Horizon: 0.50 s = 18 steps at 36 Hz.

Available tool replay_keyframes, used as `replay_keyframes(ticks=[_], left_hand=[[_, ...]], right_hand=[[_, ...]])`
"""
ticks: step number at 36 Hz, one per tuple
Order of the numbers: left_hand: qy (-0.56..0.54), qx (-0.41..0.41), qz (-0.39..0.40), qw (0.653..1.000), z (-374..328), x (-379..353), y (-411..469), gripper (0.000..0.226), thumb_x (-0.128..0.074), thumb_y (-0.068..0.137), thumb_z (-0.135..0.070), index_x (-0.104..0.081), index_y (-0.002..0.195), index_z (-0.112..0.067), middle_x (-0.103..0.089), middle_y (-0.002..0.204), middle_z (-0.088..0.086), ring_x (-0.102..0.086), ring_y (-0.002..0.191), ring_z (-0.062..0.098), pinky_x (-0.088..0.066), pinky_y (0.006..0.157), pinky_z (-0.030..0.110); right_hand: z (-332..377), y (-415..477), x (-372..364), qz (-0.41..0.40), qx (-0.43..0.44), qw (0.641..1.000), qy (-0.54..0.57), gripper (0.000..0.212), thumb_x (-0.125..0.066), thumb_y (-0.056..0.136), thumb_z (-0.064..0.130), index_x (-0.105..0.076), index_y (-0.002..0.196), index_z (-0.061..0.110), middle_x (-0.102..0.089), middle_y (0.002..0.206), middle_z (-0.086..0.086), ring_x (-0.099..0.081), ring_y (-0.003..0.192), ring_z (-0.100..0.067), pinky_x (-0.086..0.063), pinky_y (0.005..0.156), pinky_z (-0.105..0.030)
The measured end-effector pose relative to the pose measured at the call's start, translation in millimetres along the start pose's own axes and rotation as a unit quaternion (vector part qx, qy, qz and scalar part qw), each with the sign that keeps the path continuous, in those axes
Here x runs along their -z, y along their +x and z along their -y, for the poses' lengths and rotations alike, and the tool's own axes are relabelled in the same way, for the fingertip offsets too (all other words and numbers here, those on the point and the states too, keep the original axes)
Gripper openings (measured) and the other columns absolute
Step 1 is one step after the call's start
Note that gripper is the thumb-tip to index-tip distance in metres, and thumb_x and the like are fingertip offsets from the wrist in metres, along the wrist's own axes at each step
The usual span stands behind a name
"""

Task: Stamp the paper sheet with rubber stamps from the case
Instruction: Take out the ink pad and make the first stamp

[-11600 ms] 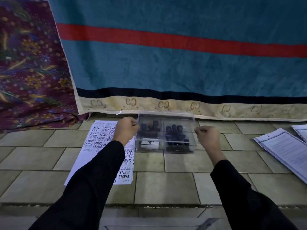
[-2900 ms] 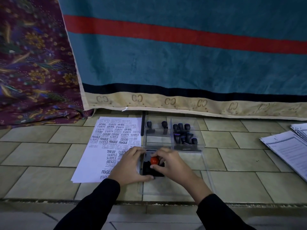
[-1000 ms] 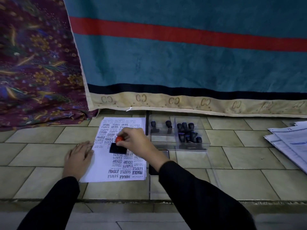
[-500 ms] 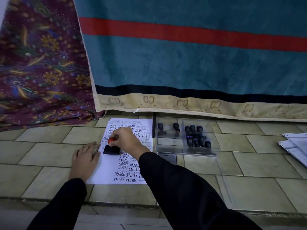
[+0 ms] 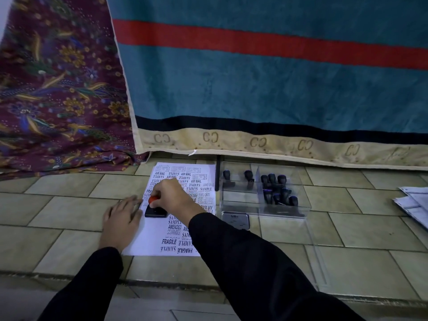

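Observation:
A white paper sheet (image 5: 148,242) covered with black stamp marks lies on the tiled floor. A black rubber stamp with a red knob (image 5: 155,212) stands on the sheet's left part, and my right hand (image 5: 172,195) grips its knob from above. My left hand (image 5: 121,220) lies flat, fingers spread, on the sheet's left edge. To the right of the sheet sits the clear plastic case (image 5: 301,205), open, with several dark-handled stamps (image 5: 276,188) inside. A grey ink pad tin (image 5: 235,220) lies just in front of the case.
The case's clear lid (image 5: 317,258) lies flat on the tiles towards me. A teal blanket with a red stripe (image 5: 278,77) hangs behind, a patterned maroon cloth (image 5: 58,89) at the left. A stack of printed papers (image 5: 414,205) sits at the far right. A floor step edge runs near me.
Over the last second my right hand has carried the red-knobbed stamp a little left and down on the sheet. My left hand stays flat on the sheet's edge.

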<state>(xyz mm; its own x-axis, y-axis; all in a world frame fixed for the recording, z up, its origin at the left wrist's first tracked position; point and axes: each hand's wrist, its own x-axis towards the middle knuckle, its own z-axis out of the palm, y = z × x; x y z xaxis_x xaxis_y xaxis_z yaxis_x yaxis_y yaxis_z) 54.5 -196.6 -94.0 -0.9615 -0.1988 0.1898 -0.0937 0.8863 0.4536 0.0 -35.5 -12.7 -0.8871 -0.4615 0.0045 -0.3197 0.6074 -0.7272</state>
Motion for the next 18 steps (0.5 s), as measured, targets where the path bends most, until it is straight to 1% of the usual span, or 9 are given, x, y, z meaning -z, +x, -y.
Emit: replay_keyframes(ticks=[2,5,7,10,12,15,18], left_hand=[[-0.004,0.005,0.003,1.000,-1,0,0,0.034,-0.054,0.094,-0.017,-0.058,0.128,-0.024,-0.049,0.144,-0.001,-0.041,0.133,0.019,-0.017,0.114,0.042],[-0.026,0.024,0.004,0.999,-1,3,1,0.035,-0.056,0.092,-0.015,-0.060,0.125,-0.026,-0.050,0.143,-0.003,-0.042,0.132,0.020,-0.019,0.114,0.042],[-0.042,0.039,0.005,0.998,-4,4,5,0.034,-0.057,0.090,-0.014,-0.062,0.122,-0.026,-0.052,0.141,-0.002,-0.043,0.130,0.022,-0.022,0.113,0.044],[-0.039,0.063,0.002,0.997,-11,5,10,0.032,-0.055,0.090,-0.012,-0.064,0.119,-0.019,-0.056,0.135,0.005,-0.047,0.126,0.028,-0.029,0.111,0.048],[-0.040,0.076,-0.012,0.996,-16,3,12,0.030,-0.055,0.089,-0.010,-0.064,0.118,-0.014,-0.057,0.132,0.011,-0.048,0.124,0.032,-0.031,0.109,0.049],[-0.040,0.081,-0.030,0.995,-20,-1,9,0.028,-0.055,0.089,-0.006,-0.065,0.115,-0.009,-0.058,0.130,0.015,-0.048,0.123,0.034,-0.030,0.110,0.050],[-0.022,0.076,-0.036,0.996,-21,-4,5,0.028,-0.054,0.089,-0.006,-0.063,0.115,-0.009,-0.056,0.132,0.013,-0.047,0.123,0.033,-0.026,0.111,0.048]], right_hand=[[2,-1,-1,0.001,0.002,1.000,-0.020,0.021,-0.075,0.074,0.005,-0.069,0.093,-0.004,-0.068,0.097,-0.020,-0.063,0.093,-0.031,-0.048,0.077,-0.032],[4,-2,-2,-0.009,0.004,0.999,-0.042,0.019,-0.072,0.077,0.004,-0.067,0.093,-0.004,-0.065,0.099,-0.022,-0.060,0.095,-0.034,-0.050,0.079,-0.038],[5,-3,-3,-0.012,0.004,0.999,-0.053,0.016,-0.071,0.077,0.002,-0.066,0.092,-0.003,-0.063,0.099,-0.023,-0.059,0.095,-0.037,-0.049,0.077,-0.038],[7,-4,-2,-0.003,0.007,0.998,-0.066,0.016,-0.071,0.076,0.000,-0.066,0.092,-0.003,-0.063,0.100,-0.024,-0.060,0.094,-0.036,-0.050,0.076,-0.038],[8,-4,0,0.001,0.008,0.998,-0.067,0.016,-0.069,0.077,-0.001,-0.066,0.093,-0.003,-0.062,0.102,-0.024,-0.061,0.094,-0.038,-0.053,0.079,-0.040],[9,-4,0,-0.010,0.003,0.997,-0.072,0.017,-0.067,0.079,-0.002,-0.063,0.096,-0.007,-0.060,0.104,-0.026,-0.060,0.095,-0.040,-0.053,0.082,-0.044],[10,-4,0,-0.005,0.003,0.998,-0.069,0.019,-0.069,0.078,-0.002,-0.065,0.096,-0.007,-0.062,0.103,-0.025,-0.060,0.096,-0.038,-0.053,0.081,-0.040]])
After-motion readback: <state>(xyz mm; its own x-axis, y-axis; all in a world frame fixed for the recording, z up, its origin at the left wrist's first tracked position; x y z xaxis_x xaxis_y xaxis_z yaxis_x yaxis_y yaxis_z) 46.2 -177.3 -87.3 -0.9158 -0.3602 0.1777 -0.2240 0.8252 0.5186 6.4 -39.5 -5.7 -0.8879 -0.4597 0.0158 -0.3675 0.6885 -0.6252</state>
